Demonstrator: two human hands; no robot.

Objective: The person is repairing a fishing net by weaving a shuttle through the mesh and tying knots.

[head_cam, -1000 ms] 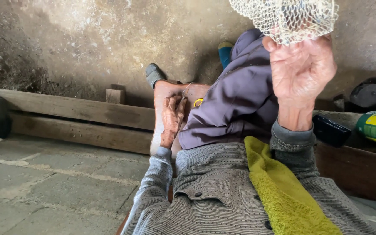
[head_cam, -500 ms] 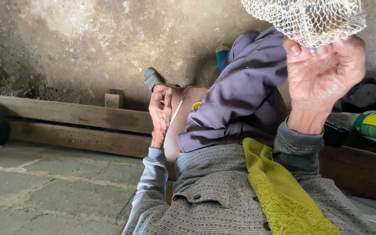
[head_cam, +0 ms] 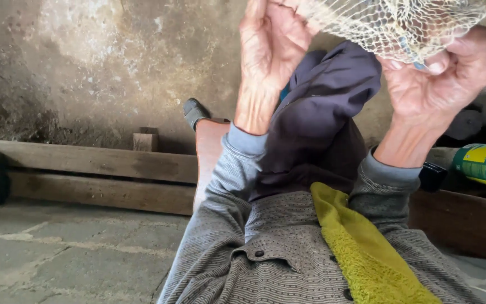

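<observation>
- Now both hands are up at twelve o'clock, working a pale mesh net (head_cam: 392, 25) that runs off the top edge of the view.
- Right hand (head_cam: 440, 79) has its grip clamped on the net's lower edge, thumb and fingertips pinching the strands.
- Left hand (head_cam: 268, 53) stands upright at eleven o'clock, fingers partly curled and touching the net's left side; whether it pinches any strand I cannot tell.
- Judging progress: the net is gathered and bunched between the hands, but most of it is out of view, so how much handling is left cannot be read.
- Below, at six o'clock, a grey knit cardigan (head_cam: 288, 253) with a yellow-green towel (head_cam: 361, 253) draped over it.
- Raised knee in dark purple trousers (head_cam: 322, 107) sits right under the net, close enough to crowd the hands.
- At three o'clock a green and yellow canister (head_cam: 482, 163) lies on its side; at nine o'clock wooden planks (head_cam: 91, 171) run along a stained wall (head_cam: 102, 62), stone floor (head_cam: 57, 253) below.
</observation>
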